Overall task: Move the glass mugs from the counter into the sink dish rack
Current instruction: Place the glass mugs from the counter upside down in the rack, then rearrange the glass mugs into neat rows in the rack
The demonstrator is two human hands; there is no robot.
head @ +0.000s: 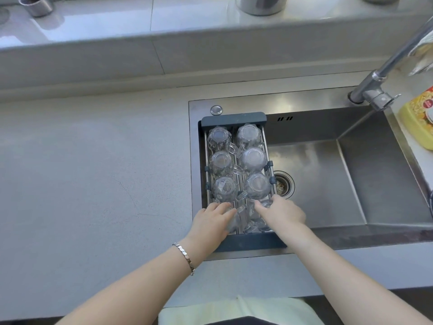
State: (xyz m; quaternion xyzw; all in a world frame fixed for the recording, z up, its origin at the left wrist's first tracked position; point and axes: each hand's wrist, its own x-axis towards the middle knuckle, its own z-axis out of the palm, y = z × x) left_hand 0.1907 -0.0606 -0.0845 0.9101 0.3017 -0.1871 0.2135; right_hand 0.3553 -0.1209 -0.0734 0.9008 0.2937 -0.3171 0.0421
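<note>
Bright daylight, soft, wide-angle edge distortion

My clear, glossy glass mugs (222, 161) sat in a dark matt plastic rack with steel rods (233, 118); the brushed stainless sink (386, 184) gleamed beside a matt, speckled grey counter (93, 172).
</note>
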